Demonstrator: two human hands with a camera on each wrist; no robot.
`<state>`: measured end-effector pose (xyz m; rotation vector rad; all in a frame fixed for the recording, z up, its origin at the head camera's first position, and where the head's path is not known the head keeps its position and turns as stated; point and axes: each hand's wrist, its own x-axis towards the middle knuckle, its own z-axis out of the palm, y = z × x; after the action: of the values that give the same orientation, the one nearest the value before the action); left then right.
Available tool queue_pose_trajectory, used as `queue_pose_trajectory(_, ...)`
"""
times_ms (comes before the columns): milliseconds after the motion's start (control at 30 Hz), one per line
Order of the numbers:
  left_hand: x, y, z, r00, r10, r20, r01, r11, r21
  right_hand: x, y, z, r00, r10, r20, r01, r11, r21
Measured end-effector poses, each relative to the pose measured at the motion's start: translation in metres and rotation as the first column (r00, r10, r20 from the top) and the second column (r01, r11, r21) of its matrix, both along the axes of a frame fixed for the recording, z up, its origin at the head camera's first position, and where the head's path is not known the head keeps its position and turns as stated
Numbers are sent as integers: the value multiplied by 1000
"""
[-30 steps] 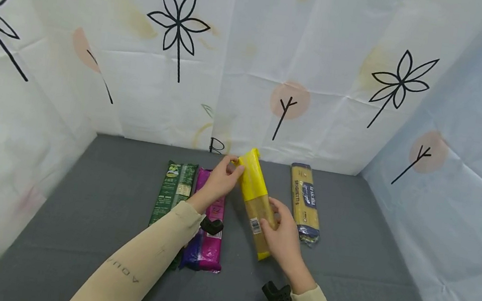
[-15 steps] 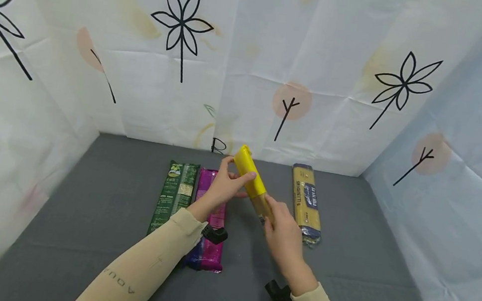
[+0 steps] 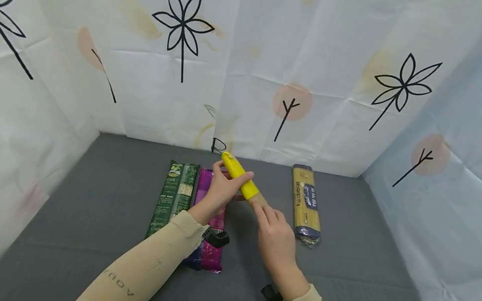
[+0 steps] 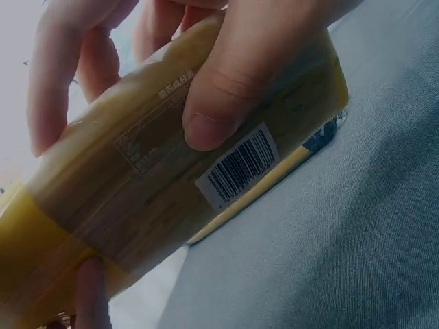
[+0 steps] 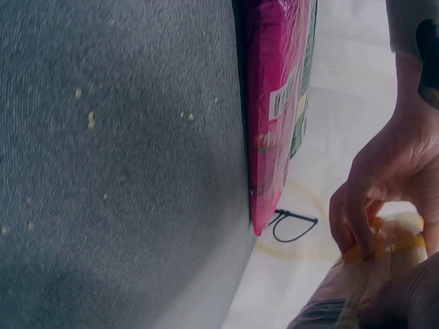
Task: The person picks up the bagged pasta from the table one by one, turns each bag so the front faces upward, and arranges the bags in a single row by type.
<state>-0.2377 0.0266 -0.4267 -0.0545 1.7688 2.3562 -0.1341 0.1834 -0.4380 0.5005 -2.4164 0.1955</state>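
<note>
Both hands hold a yellow pack of spaghetti (image 3: 238,170) tilted above the grey table, its yellow end pointing up and left. My left hand (image 3: 222,188) grips the yellow end, thumb on top. My right hand (image 3: 276,240) grips the clear lower end, hiding much of it. In the left wrist view, pale strands show through the pack (image 4: 103,185), and the right thumb (image 4: 212,127) presses beside a white barcode label (image 4: 240,168). In the right wrist view, the left hand (image 5: 391,171) curls its fingers round the pack's yellow end (image 5: 405,240).
Left on the table (image 3: 101,223) lie a green spaghetti pack (image 3: 167,196) and a magenta pack (image 3: 212,257) side by side, partly behind the left arm. A gold-and-navy spaghetti pack (image 3: 304,183) lies to the right. Patterned white cloth (image 3: 252,61) walls the back and sides. Small pale crumbs (image 5: 90,122) dot the table.
The yellow pack has turned from its broad face to its narrow edge, and its top has swung left and down. The right hand has shifted over its lower end; both hands keep hold.
</note>
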Motion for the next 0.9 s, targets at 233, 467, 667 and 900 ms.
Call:
queue_pose_trajectory(233,-3,-1,-3,999,18,44,-19,1000,24,0,-4,-2,1000,2,16,-1,1000,-16)
queue_pose_trajectory(467,-7,-5,-5,991,11,133,-22,997,79,3,-5,-4,998,-12,60,15,999,-48)
queue_pose_trajectory(667,-11,-9,-5,991,10,130,-15,999,38,7,-7,-3,989,11,147,7,993,-115)
queue_pose_trajectory(900,-15,-17,-12,988,-17,152,20,1000,-15,6,0,-6,945,135,299,-29,942,-335)
